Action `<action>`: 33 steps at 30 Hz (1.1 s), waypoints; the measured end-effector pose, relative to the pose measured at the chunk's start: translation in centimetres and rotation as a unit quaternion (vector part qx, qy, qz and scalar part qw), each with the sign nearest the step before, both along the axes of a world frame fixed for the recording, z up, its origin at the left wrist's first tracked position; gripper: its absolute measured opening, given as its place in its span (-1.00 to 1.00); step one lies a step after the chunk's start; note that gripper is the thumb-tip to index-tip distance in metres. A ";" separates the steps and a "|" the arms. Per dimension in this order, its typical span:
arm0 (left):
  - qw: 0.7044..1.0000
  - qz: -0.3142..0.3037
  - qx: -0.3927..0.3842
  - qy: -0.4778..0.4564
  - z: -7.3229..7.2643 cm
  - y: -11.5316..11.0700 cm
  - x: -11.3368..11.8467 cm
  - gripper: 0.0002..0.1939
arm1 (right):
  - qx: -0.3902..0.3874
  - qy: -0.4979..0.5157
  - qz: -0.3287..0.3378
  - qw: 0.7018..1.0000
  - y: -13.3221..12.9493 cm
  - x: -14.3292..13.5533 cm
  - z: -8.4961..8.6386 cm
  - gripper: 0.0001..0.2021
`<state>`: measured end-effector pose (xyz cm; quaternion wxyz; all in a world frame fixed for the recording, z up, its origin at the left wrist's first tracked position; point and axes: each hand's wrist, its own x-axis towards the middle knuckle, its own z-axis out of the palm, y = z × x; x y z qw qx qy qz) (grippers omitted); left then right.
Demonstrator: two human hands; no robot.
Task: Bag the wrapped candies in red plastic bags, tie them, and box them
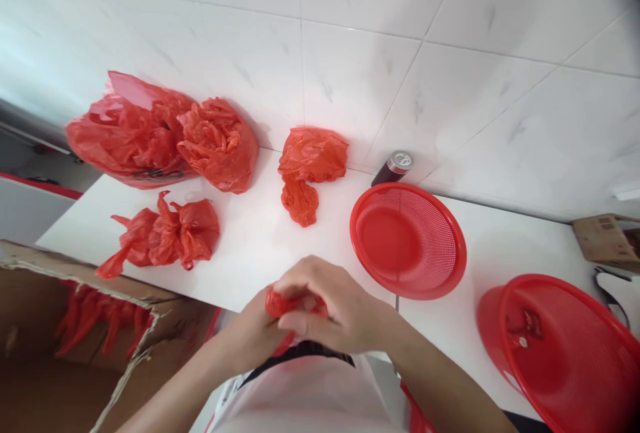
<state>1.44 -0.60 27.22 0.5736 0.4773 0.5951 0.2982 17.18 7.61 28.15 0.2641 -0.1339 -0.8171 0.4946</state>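
Both hands are together near the table's front edge, close to my body. My left hand (253,329) is closed around a crumpled red plastic bag (285,304). My right hand (335,303) curls over the same bag from the right, its thumb and fingers on the plastic. Part of the bag hangs below my hands. Beyond them, a loose red bag (314,156) lies against the wall. Tied red bags (175,229) sit on the white table (250,233) to the left.
Large full red bags (135,129) stand at the back left. A cardboard box (165,326) holding red bags is at the lower left. To the right are a red basket (455,246), a dark can (393,167), a deeper red basket (493,326) and a small carton (600,239).
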 end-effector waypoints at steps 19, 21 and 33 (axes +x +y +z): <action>0.973 -0.055 0.153 0.162 -2.1 -1.0 -2.4 -0.76 | -0.177 -0.063 -0.040 0.981 -2.1 -1.0 -5.8 -0.69; 0.953 0.023 0.223 0.204 -3.3 -1.3 -2.1 -0.79 | -0.260 -0.061 -0.030 0.963 -2.6 -1.3 -6.8 -0.69; 0.980 0.146 -0.003 0.135 -7.0 -6.6 -8.6 -0.67 | -0.315 -0.133 -0.178 0.923 -0.3 3.7 -9.5 -0.64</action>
